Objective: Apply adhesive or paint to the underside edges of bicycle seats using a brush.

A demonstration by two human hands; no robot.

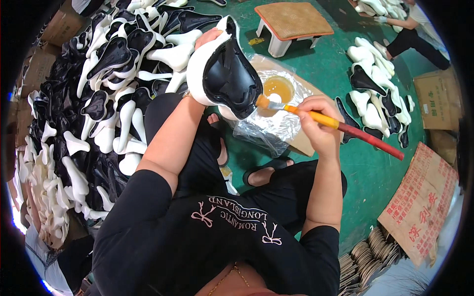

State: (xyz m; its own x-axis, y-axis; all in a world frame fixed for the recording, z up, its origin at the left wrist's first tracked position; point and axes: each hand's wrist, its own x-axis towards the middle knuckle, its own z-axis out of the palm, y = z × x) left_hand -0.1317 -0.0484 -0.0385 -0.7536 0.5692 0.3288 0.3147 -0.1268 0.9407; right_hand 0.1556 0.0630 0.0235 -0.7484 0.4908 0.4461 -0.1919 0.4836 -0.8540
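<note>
The left hand grips a white and black seat, with its fingers on the far side; the thumb is hidden. The seat is up in the air, by the left side of the cardboard. The right hand is closed around a brush. The brush hairs seem to touch the seat's black rim, on the side near the bowl.

To do this well, it is probably best to hold the seat firm and turn it bit by bit. The brush should go lightly along the rim, with no big drips and no missed spots.

The bowl sits on crinkly clear plastic, on top of the cardboard. Yellow, runny-looking stuff is in it. A bright white patch there may be shine. A brown box stands at the right; its inside is hidden.
</note>
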